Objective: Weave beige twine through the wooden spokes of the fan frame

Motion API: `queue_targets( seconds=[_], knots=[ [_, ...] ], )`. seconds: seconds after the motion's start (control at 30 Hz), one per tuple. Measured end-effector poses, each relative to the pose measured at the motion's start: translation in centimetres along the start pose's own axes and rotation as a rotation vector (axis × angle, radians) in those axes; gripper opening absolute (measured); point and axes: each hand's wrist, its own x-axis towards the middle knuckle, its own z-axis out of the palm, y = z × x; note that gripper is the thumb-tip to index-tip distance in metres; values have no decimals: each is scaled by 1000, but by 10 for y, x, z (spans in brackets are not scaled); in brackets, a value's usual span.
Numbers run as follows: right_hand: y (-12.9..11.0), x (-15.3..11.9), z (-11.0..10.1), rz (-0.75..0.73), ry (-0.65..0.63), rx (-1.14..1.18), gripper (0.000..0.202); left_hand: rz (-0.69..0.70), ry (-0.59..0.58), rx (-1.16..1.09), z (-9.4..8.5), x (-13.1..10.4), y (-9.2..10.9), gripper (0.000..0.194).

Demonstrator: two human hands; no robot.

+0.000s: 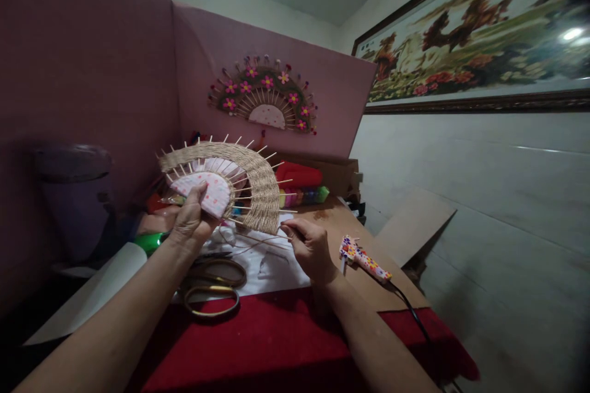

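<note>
Woven fan (267, 181): held up over the bench (286, 344); likely light, springy.
Dotted base (220, 195): looks stiffest; best hold, broad and flat.
Stick tips (284, 181): thin, probably snap if pressed; keep off.
Twine (258, 239): soft, limp, rough; wants a fingertip pinch.
Left hand (188, 224): clamped on base, thumb on top.
Right hand (313, 249): fingers narrow, pinching twine beside band's end.

The fan (265, 187) is hiding most fingers of the left hand (191, 221); the right hand (311, 249) is covering part of a strand (265, 235). The far-right painting (461, 43) and near-right cord (412, 307) are running out of view.
</note>
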Motion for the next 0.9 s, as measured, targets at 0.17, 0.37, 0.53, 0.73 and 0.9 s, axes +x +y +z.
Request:
queue_targets(
  seconds=[0.17,0.37,0.53,0.73,0.9],
  knots=[
    [0,2,-4,-30,52,-110,8,22,6,20,-1,1,0,15],
    [0,3,-11,-33,146,-240,11,39,10,47,-2,2,0,15],
    [3,5,-12,-39,126,-247,10,27,29,63,-2,1,-1,18],
    [4,6,-13,-23,121,-221,11,11,-1,107,-2,0,-2,17],
    [4,6,-14,-15,116,-222,11,-7,2,102,-1,-1,-3,20]
  ],
)
